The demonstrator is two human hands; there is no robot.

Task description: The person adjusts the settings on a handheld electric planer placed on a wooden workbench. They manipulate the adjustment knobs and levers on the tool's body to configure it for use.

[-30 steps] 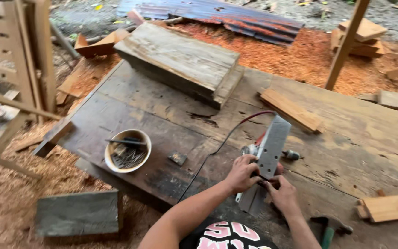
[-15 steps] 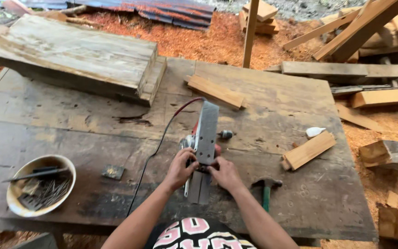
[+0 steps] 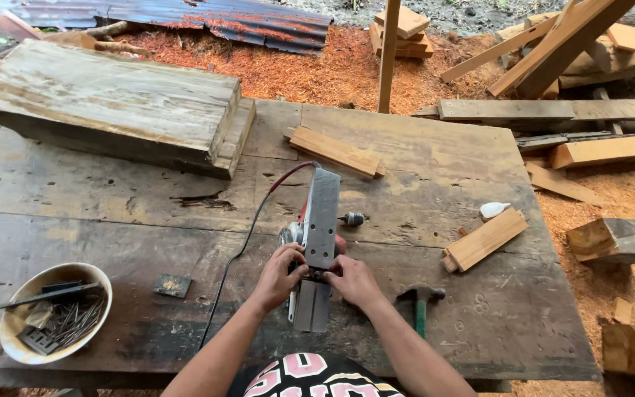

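In bowl (image 3: 9, 345), nails (image 3: 75, 322)

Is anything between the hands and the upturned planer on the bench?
Nothing visible. The left hand and right hand both already touch the planer at the middle of its metal sole. Its cord trails off to the left, and the hammer lies apart to the right.

1. Soft, even daylight; the scene is bright throughout, with no hard sun patches.
2. Shadows are faint and short, lying close under the thick plank (image 3: 112, 110) and the bowl (image 3: 53, 312).
3. The metal sole of the planer (image 3: 321, 220) shows mild pale glare.
4. Focus is sharp; wide-angle distortion bends the desk (image 3: 479, 323) edges.
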